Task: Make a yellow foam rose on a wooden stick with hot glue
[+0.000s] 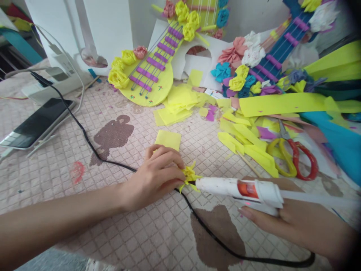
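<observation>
Tbl [126, 237]: hands [159, 175] [304, 216] low, opp. e/o.

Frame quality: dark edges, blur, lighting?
Head view: upper and lower right corners darkened; head view: right hand and glue stick softer, glue gun and left hand clearer; head view: light diffuse, shadows mostly soft.
</observation>
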Demonstrator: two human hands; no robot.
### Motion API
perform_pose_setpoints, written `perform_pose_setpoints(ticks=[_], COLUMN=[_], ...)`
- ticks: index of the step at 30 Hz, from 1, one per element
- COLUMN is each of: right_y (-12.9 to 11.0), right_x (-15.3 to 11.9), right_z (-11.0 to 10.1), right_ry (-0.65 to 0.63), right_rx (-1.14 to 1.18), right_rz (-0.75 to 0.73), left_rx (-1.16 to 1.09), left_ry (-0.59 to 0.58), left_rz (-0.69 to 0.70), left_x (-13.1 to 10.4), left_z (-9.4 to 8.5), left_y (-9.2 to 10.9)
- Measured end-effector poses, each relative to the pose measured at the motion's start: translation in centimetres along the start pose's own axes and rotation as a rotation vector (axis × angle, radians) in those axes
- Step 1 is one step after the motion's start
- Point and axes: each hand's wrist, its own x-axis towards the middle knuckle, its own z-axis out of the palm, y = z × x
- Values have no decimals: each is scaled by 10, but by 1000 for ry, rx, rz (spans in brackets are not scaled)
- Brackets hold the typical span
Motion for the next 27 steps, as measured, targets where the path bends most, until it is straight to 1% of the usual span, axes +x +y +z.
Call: perform_pose_setpoints(ticks=[5,10,11,14,17,19,24,27], right_y=[1,-3,-3,-2,-1,-1,6,9], right_x=[0,1,1,3,7,9,3,-2], right_z=[0,-6,-8,-12,-15,-16,-15,-12], right_ry=[-46,-186,-190,-147,-170,-186,-194,-156], right_rx=[51,92,83,56,67,64,-17,-68], right_rz=[82,113,115,94,23,3,-31,-9], left_rx=[-23,-44,-48,-68,-89,-109,-210,-249], left_ry=[3,-10,-12,-17,-36,-56,-65,-54], left_rz=[-16,-29,-30,-41,-85,-119,-201,-252], left_x=[0,1,1,3,4,5,6,8], left_z=[2,3,3,2,1,1,2,3], left_y=[1,0,0,1,2,3,4,5])
